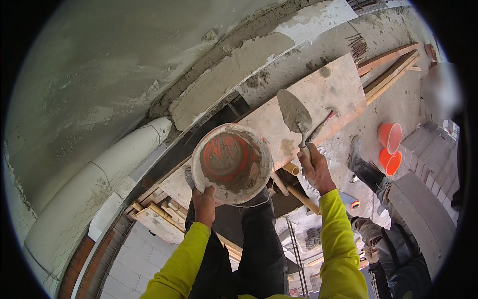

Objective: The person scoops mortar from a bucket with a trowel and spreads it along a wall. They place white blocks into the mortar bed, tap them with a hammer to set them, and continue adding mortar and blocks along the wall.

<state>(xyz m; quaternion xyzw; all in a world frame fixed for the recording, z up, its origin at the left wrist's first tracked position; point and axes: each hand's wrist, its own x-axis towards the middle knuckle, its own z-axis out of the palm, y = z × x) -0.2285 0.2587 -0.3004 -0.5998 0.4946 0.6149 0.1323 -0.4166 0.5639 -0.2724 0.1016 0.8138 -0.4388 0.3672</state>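
The right hand point(314, 168) is clamped on one trowel point(296, 117), its long axis running up and slightly left, the mortar-smeared blade tip pointing toward the wall above the board point(328, 89). The left hand point(204, 204) grips the rim of one mortar bowl point(231, 163), mouth facing the camera. Two orange buckets point(389, 147) lie, apparently, on the floor beside another person's boot point(354, 154).

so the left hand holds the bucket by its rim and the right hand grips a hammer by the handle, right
Not quite. The right hand grips a trowel, its pointed blade coated in grey mortar, not a hammer. The head view shows this. The left hand does hold the bucket by its rim.
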